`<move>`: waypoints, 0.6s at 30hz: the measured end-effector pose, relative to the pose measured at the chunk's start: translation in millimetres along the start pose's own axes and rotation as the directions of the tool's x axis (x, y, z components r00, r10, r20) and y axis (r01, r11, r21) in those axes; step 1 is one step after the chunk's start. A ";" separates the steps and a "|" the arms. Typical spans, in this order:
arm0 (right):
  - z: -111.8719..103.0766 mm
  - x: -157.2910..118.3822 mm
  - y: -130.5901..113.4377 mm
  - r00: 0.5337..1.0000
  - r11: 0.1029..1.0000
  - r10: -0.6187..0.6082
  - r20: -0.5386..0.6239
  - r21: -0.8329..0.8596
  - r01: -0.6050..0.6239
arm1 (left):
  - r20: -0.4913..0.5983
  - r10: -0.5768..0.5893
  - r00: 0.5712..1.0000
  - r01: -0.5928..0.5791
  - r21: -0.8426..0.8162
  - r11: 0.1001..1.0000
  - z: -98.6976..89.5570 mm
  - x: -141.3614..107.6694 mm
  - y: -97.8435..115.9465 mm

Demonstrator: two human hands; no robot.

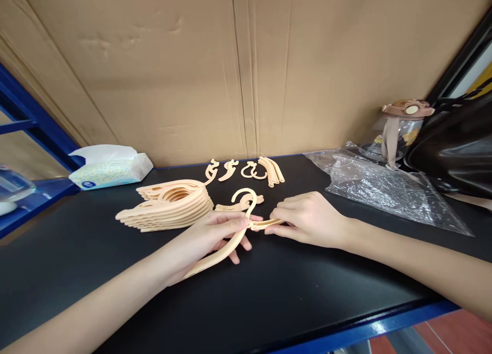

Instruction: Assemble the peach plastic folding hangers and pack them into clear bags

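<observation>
A cream plastic clothes hanger (226, 249) is held above the black table, its curved hook pointing up. My left hand (215, 230) pinches it near the base of the hook, thumb on top, with the lower fingers spread underneath. One long arm of the hanger runs down along my left palm. My right hand (303, 218) is closed on a slim cream hanger arm (265, 224) that meets the hook's base; its far end is hidden in my fingers. Just behind lies another loose cream hanger piece (232, 206). To the left is a stack of similar hangers (169, 210).
Along the back lie small hook pieces (228, 170), two rings or hooks (253, 170) and a bundle of slim arms (272, 170). A tissue pack (111, 170) stands back left. Crumpled clear plastic (380, 182), a strapped bottle (403, 128) and a black bag (457, 144) are right.
</observation>
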State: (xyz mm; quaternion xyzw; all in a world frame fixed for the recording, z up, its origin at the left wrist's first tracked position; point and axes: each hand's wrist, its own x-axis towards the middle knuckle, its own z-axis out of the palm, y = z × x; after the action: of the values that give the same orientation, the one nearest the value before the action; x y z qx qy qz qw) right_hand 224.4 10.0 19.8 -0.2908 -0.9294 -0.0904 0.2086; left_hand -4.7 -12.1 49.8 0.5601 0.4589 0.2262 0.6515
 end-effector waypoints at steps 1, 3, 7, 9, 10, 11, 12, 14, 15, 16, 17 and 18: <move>0.1 -0.3 -0.5 1.000 1.000 -0.003 -0.007 -0.005 0.003 | 0.009 0.005 1.000 -0.005 -0.002 1.000 -1.0 0.1 -0.3; 0.1 -0.6 -2.0 1.000 1.000 -0.009 -0.012 -0.016 0.009 | 0.023 0.012 1.000 -0.012 -0.006 1.000 -2.6 0.3 -0.7; -1.1 -0.3 -5.8 1.000 0.999 -0.023 -0.004 -0.048 0.023 | 0.043 0.007 0.999 -0.007 -0.007 1.000 -3.9 1.1 -0.7; -1.7 -0.1 -7.5 1.000 0.997 -0.030 0.005 -0.065 0.030 | 0.051 0.005 0.999 -0.005 -0.001 1.000 -3.8 1.8 -0.9; -1.9 -0.1 -8.2 0.999 0.997 -0.032 0.012 -0.071 0.033 | 0.055 0.006 0.998 -0.006 0.002 1.000 -3.6 2.1 -1.0; -2.0 -0.1 -8.8 0.999 0.997 -0.035 0.020 -0.075 0.036 | 0.056 0.009 0.998 -0.009 0.005 1.000 -3.4 2.4 -1.1; -2.1 -0.2 -9.4 0.999 0.996 -0.037 0.029 -0.077 0.040 | 0.055 0.010 0.998 -0.011 0.009 1.000 -3.2 2.6 -1.1; -1.9 -0.3 -10.3 0.998 0.996 -0.038 0.047 -0.079 0.042 | 0.050 0.008 0.999 -0.009 0.018 1.000 -3.1 2.8 -1.0; -1.8 -0.4 -10.6 0.998 0.996 -0.037 0.057 -0.078 0.041 | 0.046 0.004 0.999 -0.005 0.022 1.000 -3.1 2.9 -1.0; -1.5 -0.5 -10.9 0.997 0.996 -0.034 0.067 -0.076 0.039 | 0.040 0.001 0.999 -0.002 0.026 1.000 -3.3 3.0 -1.1; -1.2 -0.7 -11.1 0.997 0.997 -0.027 0.079 -0.072 0.033 | 0.035 -0.004 0.999 0.003 0.026 1.000 -3.6 3.3 -1.4; -0.9 -0.9 -11.3 0.996 0.998 -0.021 0.089 -0.064 0.027 | 0.032 -0.007 0.999 0.006 0.024 1.000 -4.1 3.5 -1.8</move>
State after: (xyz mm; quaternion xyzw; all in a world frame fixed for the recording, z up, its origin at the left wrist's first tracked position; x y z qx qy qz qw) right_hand 218.8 0.1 19.7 -0.2900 -0.9377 -0.1101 0.1566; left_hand -6.9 -7.6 47.1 0.5702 0.4528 0.2094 0.6527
